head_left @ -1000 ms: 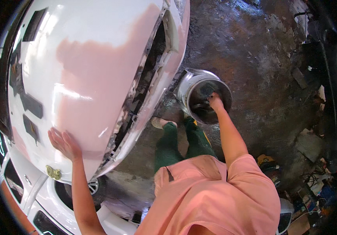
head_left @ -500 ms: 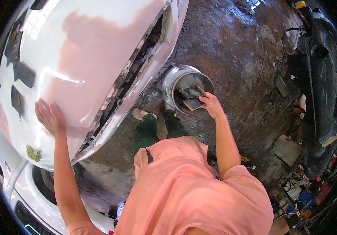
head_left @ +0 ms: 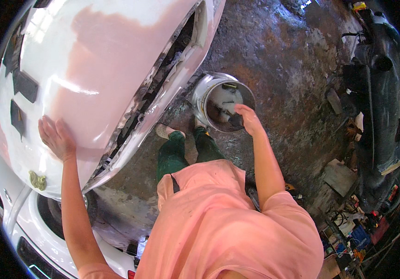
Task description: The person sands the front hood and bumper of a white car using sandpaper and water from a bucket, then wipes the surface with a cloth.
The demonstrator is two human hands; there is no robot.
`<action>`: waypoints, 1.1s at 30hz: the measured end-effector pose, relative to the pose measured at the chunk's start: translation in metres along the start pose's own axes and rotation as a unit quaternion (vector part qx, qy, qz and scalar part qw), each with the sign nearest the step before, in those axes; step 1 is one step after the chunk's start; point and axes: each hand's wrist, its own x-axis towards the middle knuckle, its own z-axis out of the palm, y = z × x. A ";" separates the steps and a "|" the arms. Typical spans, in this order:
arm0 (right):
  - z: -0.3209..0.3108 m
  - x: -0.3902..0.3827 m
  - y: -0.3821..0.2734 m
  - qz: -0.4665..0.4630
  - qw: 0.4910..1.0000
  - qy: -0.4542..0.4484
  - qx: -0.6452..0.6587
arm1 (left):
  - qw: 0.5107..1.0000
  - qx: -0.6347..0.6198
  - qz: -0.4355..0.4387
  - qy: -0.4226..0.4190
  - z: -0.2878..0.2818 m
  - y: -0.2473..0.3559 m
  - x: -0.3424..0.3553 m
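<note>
My left hand (head_left: 56, 137) lies flat, fingers spread, on the white car hood (head_left: 111, 60) with pink patches. Dark flat pads (head_left: 24, 86) rest along the hood's far left, and a crumpled yellow-green cloth (head_left: 37, 181) is near its lower edge. My right hand (head_left: 247, 118) is at the right side of a round metal bucket (head_left: 197, 95), fingers closed around a dark pad (head_left: 235, 120), partly hidden by them. Murky liquid and other small pieces show inside the bucket.
An open gap (head_left: 155, 93) runs along the hood's front edge. Another white car body (head_left: 23, 223) is lower left. A black bumper (head_left: 381, 116) lies at the right, with cluttered tools and scraps (head_left: 348, 230) below it on the stained floor (head_left: 283, 65). My feet stand beside the bucket.
My right hand has come up from inside the bucket toward its right rim, and the pieces it grips now sit lower, mostly hidden. The view has shifted; my left hand stays on the hood.
</note>
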 end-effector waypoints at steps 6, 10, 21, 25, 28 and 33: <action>0.042 0.118 0.014 0.051 0.884 0.179 -0.429 | 1.000 -0.008 0.018 0.007 0.002 -0.012 -0.003; 0.045 0.163 0.075 -0.009 0.874 0.227 -0.430 | 0.999 -0.040 0.011 -0.003 0.005 -0.004 0.008; -0.009 0.002 0.018 -0.009 0.989 0.145 0.029 | 0.999 -0.031 -0.012 -0.001 0.000 0.002 0.002; -0.017 -0.018 0.001 -0.047 0.990 0.129 -0.014 | 1.000 -0.025 0.001 0.012 0.005 -0.003 0.004; -0.011 -0.021 -0.009 -0.052 0.995 0.085 0.029 | 0.999 -0.031 -0.004 0.015 0.005 -0.002 0.002; -0.011 0.063 0.056 -0.077 0.980 0.147 -0.112 | 1.000 -0.025 -0.003 0.003 0.001 -0.003 0.001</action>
